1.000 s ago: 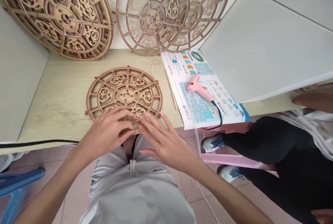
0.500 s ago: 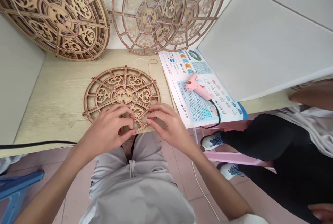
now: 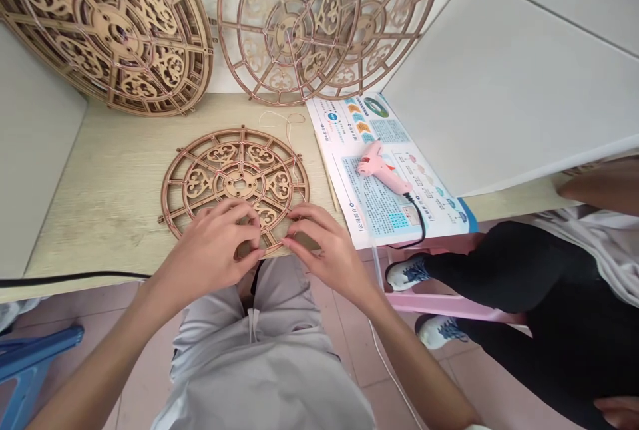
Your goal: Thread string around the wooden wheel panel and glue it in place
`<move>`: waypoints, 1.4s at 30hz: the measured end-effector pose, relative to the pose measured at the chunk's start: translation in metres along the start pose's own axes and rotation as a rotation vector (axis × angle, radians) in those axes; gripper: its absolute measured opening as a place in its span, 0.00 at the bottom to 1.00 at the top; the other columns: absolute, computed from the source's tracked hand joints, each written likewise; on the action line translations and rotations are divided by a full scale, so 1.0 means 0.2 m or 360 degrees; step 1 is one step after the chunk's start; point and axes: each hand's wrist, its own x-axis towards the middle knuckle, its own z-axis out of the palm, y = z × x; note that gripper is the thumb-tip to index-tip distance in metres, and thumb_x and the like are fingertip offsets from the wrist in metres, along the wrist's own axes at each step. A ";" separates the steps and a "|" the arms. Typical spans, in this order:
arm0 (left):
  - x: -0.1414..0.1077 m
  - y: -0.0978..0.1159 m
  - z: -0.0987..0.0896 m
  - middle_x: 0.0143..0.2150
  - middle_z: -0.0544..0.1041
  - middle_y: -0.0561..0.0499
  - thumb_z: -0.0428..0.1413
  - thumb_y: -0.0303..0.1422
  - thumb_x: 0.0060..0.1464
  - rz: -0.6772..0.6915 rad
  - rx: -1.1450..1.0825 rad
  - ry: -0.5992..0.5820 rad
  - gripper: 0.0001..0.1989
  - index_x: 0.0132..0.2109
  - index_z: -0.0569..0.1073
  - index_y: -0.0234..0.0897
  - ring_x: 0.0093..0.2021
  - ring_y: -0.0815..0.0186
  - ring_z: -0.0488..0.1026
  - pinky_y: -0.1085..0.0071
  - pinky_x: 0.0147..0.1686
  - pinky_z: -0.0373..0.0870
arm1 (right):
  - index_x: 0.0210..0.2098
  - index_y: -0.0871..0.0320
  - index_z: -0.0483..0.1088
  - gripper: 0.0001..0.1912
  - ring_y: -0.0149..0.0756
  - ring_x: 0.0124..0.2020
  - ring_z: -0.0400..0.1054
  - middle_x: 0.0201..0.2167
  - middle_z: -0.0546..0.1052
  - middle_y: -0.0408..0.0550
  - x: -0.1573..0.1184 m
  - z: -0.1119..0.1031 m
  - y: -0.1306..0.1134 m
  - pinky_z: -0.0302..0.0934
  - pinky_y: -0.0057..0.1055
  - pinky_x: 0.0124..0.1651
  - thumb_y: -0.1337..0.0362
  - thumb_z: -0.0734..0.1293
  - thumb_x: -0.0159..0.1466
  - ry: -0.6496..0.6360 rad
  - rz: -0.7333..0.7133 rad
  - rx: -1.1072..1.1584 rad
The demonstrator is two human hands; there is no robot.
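At the far left, in the ten-o'clock direction from the work, a thick stack of brown openwork discs (image 3: 107, 24) leans at the back of the table (image 3: 110, 170).

The left hand (image 3: 212, 243) lies over the near rim of the round frame (image 3: 232, 185) at about seven o'clock. It seems best used as a brace, pressing on the solid rim rather than the thin scrollwork. Its wrist comes in from below left, back of the hand up, fingers bent and grouped, thumb tip close to the index tip; whether they pinch anything I cannot tell.

The round frame lies flat near the table's front edge, hub roughly central between rim lugs. Keeping it flat and working in short, even stretches would likely suit it.

The right hand (image 3: 327, 240) comes in from below right to the rim at between four and five o'clock. Its fingers curl, thumb below, tips near one another at the rim; what lies between them cannot be made out. A light touch should spare the fine ribs.

Loose thin strands (image 3: 288, 130) trail off toward one o'clock and are best kept from snagging. At three o'clock, a pink glue gun (image 3: 382, 167) rests on a printed sheet (image 3: 389, 207).
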 end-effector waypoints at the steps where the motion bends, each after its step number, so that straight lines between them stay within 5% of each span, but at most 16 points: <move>1: 0.00 0.00 -0.01 0.48 0.75 0.50 0.60 0.34 0.61 0.0005 -0.0011 -0.0008 0.09 0.32 0.76 0.39 0.58 0.54 0.68 0.58 0.54 0.64 | 0.41 0.59 0.72 0.04 0.41 0.54 0.70 0.49 0.76 0.54 -0.01 0.00 -0.01 0.69 0.41 0.57 0.66 0.70 0.67 0.0048 -0.0005 -0.0019; 10: 0.01 -0.06 -0.07 0.49 0.78 0.52 0.54 0.41 0.67 0.0031 -0.0181 -0.0087 0.12 0.43 0.82 0.46 0.53 0.59 0.73 0.64 0.53 0.68 | 0.52 0.65 0.72 0.14 0.50 0.60 0.65 0.55 0.71 0.65 -0.13 0.12 -0.13 0.67 0.52 0.59 0.75 0.68 0.66 0.0357 0.0127 -0.0327; 14: 0.09 -0.03 -0.10 0.53 0.78 0.52 0.51 0.41 0.67 -0.0109 -0.0147 -0.0005 0.15 0.50 0.81 0.47 0.52 0.58 0.74 0.62 0.52 0.69 | 0.55 0.65 0.72 0.18 0.52 0.63 0.63 0.58 0.70 0.66 -0.18 0.20 -0.18 0.67 0.54 0.61 0.76 0.67 0.66 0.0444 0.0204 -0.0365; 18: 0.20 0.00 -0.15 0.53 0.79 0.54 0.53 0.40 0.64 -0.0030 -0.0174 -0.0288 0.15 0.53 0.79 0.49 0.53 0.57 0.75 0.61 0.50 0.70 | 0.59 0.61 0.69 0.22 0.52 0.65 0.61 0.60 0.69 0.64 -0.20 0.25 -0.20 0.66 0.55 0.62 0.76 0.66 0.67 0.0510 0.0289 -0.0367; 21: 0.27 0.00 -0.17 0.51 0.80 0.54 0.55 0.41 0.63 -0.0034 -0.0251 -0.0157 0.14 0.51 0.80 0.48 0.49 0.58 0.76 0.62 0.50 0.70 | 0.60 0.60 0.68 0.22 0.51 0.67 0.61 0.63 0.67 0.64 -0.21 0.27 -0.20 0.66 0.55 0.64 0.75 0.66 0.67 0.0540 0.0309 -0.0350; 27: 0.39 0.00 -0.05 0.47 0.80 0.51 0.54 0.38 0.64 0.0056 -0.0338 -0.0047 0.12 0.46 0.81 0.43 0.47 0.59 0.76 0.62 0.50 0.69 | 0.59 0.63 0.70 0.21 0.50 0.66 0.62 0.62 0.67 0.65 -0.22 0.28 -0.20 0.67 0.51 0.64 0.75 0.66 0.67 0.0603 0.0321 -0.0340; 33: 0.38 -0.02 0.10 0.48 0.77 0.49 0.58 0.38 0.61 0.0046 -0.0397 0.0103 0.08 0.38 0.79 0.40 0.54 0.57 0.72 0.55 0.61 0.63 | 0.63 0.63 0.66 0.24 0.53 0.71 0.55 0.62 0.71 0.62 -0.24 0.35 -0.26 0.65 0.56 0.65 0.73 0.66 0.68 0.0683 0.0417 -0.0386; 42: 0.37 -0.02 0.09 0.54 0.73 0.47 0.59 0.41 0.59 -0.0014 -0.0442 -0.0015 0.09 0.39 0.78 0.40 0.59 0.54 0.66 0.52 0.64 0.60 | 0.66 0.61 0.63 0.25 0.53 0.71 0.55 0.62 0.72 0.60 -0.25 0.39 -0.30 0.60 0.61 0.67 0.70 0.65 0.70 0.0694 0.0454 -0.0353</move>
